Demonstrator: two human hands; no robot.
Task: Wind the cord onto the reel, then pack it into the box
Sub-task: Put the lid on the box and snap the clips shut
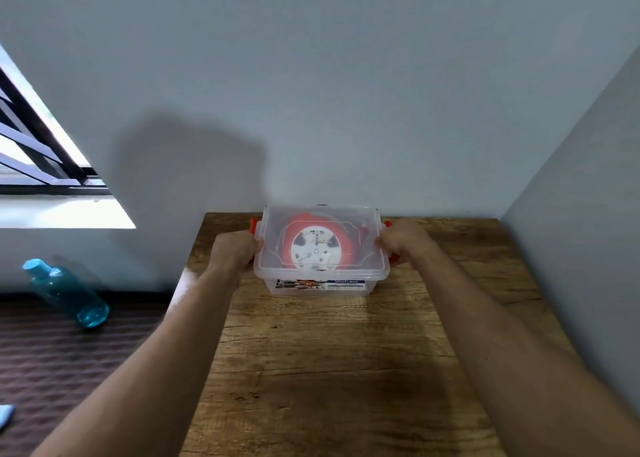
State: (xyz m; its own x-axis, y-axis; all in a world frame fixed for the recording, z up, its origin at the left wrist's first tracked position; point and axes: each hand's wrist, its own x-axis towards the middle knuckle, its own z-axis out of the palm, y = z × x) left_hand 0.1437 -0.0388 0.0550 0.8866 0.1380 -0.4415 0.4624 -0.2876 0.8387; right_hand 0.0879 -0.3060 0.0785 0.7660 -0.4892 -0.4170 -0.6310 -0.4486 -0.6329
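Observation:
A clear plastic box (320,285) with a clear lid stands at the far end of the wooden table (332,352), close to the wall. Inside it lies the orange reel (341,238) with a white hub, seen through the lid. The cord itself is hard to make out. My left hand (235,249) grips the box's left side over its red latch. On the opposite side, my right hand (403,240) holds the right red latch. Both sets of fingers are curled against the lid's edges.
A teal water bottle (67,292) lies tilted on the dark floor to the left of the table. A window with dark bars (41,152) is at the left. Walls close in behind the table and along its right side.

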